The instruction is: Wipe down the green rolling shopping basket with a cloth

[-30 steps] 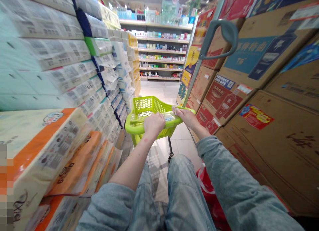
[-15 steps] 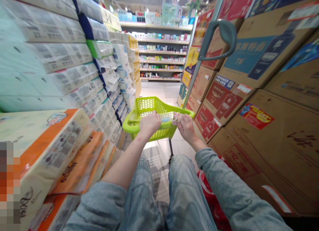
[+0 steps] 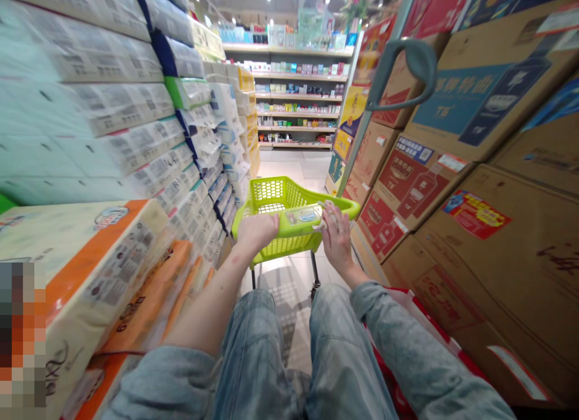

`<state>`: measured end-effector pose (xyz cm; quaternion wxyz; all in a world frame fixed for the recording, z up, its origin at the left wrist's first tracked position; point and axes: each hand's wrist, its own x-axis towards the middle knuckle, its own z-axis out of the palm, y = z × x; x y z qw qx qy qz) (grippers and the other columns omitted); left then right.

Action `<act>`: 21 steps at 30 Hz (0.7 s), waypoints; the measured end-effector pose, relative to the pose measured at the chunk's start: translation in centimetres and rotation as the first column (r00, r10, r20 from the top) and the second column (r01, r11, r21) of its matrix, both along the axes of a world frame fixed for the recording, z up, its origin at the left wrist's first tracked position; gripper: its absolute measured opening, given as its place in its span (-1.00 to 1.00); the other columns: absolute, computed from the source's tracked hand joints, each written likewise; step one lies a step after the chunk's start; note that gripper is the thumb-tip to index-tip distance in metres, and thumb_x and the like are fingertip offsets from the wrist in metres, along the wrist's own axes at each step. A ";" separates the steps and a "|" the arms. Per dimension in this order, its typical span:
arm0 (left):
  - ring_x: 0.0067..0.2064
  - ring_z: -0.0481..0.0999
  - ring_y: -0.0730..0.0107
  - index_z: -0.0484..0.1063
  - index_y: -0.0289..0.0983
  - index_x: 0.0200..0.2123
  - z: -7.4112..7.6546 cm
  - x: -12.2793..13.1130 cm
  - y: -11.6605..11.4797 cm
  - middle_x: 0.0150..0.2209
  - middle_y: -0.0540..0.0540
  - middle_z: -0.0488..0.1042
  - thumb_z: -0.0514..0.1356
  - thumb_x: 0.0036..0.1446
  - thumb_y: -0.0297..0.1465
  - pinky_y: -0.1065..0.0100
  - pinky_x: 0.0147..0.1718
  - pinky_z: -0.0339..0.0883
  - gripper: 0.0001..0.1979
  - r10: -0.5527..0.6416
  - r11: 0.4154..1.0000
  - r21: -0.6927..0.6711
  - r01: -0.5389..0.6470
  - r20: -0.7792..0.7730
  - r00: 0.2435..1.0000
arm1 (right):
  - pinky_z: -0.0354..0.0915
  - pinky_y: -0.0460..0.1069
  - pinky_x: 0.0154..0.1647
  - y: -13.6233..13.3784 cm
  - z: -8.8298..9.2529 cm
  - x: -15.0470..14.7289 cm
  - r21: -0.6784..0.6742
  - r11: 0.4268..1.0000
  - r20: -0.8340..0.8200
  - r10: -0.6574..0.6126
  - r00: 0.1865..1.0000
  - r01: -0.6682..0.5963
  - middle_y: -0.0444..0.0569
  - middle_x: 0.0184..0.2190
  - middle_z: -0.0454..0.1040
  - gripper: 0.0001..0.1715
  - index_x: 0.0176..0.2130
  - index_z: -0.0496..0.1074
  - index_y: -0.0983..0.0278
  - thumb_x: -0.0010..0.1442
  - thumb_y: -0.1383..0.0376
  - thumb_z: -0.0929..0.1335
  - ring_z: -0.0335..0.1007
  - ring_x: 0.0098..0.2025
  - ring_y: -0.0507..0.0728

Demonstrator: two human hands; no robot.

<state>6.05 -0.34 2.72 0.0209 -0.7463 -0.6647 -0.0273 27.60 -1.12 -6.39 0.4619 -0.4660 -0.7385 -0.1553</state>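
Observation:
A lime-green shopping cart with a mesh basket stands in front of my knees. My left hand is closed round the left part of its handle. At the handle's right part, my right hand presses a crumpled whitish cloth against the green plastic, its fingers bent over it. Most of the cloth is hidden under those fingers. Between my hands the handle bears a clear cover with a blue-and-white label. The visible part of the basket's inside shows only the mesh.
Stacked paper packs line the left side, with orange-and-cream packs close by. Cardboard cartons rise at the right. A grey handle on a pole stands before them. Red bags lie beside my right leg. Stocked shelves stand ahead.
My left hand has slid leftward along the cart's handle. My right hand, with the cloth, has shifted slightly right, and the handle label between them shows more fully. The view has moved slightly.

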 end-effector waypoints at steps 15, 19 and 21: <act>-0.20 0.56 0.10 0.54 -0.35 -0.21 -0.2 2.4 -1.2 -0.27 -0.29 0.57 -0.20 0.29 -0.29 0.20 -0.21 0.37 -0.48 -0.111 0.990 0.087 0.111 0.005 0.994 | -0.10 0.28 0.33 -0.3 1.4 -1.8 -0.051 0.992 0.083 0.117 0.990 -0.113 0.13 0.20 0.25 -0.47 0.22 0.21 0.28 0.29 0.33 0.14 -0.01 0.31 0.22; -0.19 0.55 0.10 0.54 -0.37 -0.22 -0.1 3.6 -1.4 -0.28 -0.30 0.56 -0.27 0.30 -0.28 0.19 -0.23 0.36 -0.41 -0.065 0.994 0.089 0.064 0.013 0.998 | -0.08 0.25 0.30 1.1 4.3 0.5 -0.122 0.990 0.051 0.072 0.996 -0.065 0.08 0.12 0.37 -0.54 0.09 0.35 0.29 0.29 0.35 0.11 0.19 0.21 0.17; -0.18 0.55 0.11 0.54 -0.36 -0.20 0.0 4.2 -1.5 -0.28 -0.29 0.56 -0.27 0.30 -0.30 0.19 -0.23 0.36 -0.42 -0.084 0.993 0.089 0.083 0.010 0.996 | -0.05 0.23 0.28 2.2 5.7 1.1 -0.215 0.976 0.046 0.030 0.998 -0.019 0.06 0.07 0.42 -0.57 0.00 0.42 0.27 0.27 0.36 0.11 0.26 0.15 0.17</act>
